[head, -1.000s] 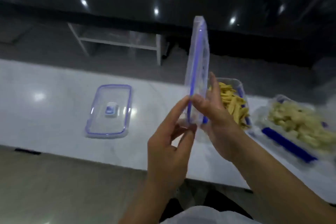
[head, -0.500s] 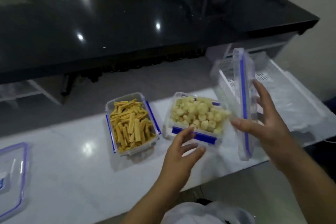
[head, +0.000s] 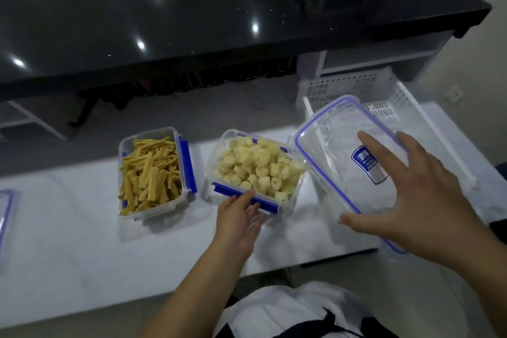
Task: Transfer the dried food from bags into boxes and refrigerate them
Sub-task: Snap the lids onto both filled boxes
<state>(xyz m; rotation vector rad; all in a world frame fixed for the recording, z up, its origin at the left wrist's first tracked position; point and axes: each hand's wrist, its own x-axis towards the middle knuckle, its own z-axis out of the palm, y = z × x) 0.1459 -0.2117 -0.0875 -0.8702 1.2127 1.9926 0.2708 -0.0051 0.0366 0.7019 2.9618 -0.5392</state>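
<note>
**Currently: lid in right hand, left hand at the box latch**

Right hand (head: 406,195) holds a clear lid (head: 340,151) with a blue seal. Fingers spread across its top face, thumb curled at the near edge. The lid is tilted, raised off the counter, just right of the box of pale round pieces (head: 255,167), far-left corner over that box's right rim.

Left hand (head: 238,217) is flat, fingers straight and together, tips touching the blue latch (head: 241,197) on that box's near side. Box is uncovered, sits on the white counter (head: 82,228).

Second box with yellow sticks (head: 151,170) sits to the left, also uncovered, blue latches folded out.

White slotted basket (head: 356,90) behind the lid. Edge of another lid (head: 5,217) at far left. Black counter (head: 192,22) beyond.
</note>
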